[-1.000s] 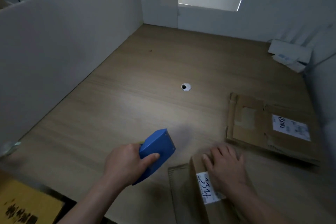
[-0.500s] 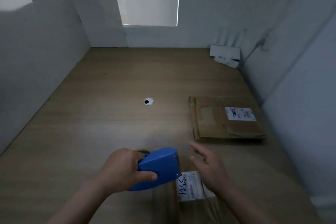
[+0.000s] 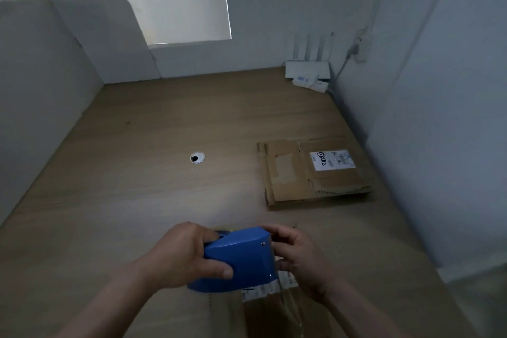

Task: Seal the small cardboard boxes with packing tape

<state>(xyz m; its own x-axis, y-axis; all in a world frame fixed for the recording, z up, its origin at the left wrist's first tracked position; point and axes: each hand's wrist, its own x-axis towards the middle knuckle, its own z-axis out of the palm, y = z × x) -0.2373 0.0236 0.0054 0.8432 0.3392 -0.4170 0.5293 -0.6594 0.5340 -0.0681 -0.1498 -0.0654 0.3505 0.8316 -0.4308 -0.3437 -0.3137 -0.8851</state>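
My left hand grips a blue tape dispenser just above the near end of the desk. My right hand is at the dispenser's cutting end, with its fingers curled there; what they pinch is hidden. Beneath both hands lies a small cardboard box with a white label, mostly hidden by the dispenser and my arms. A second, flattened cardboard box with a white shipping label lies farther back on the right.
The wooden desk has a round cable hole near its middle. White partition walls close in the left, back and right. A white router with antennas sits in the far right corner.
My right hand left the box top and came up to the dispenser's front end. My left hand brought the dispenser right, over the box. The view swung left and up.
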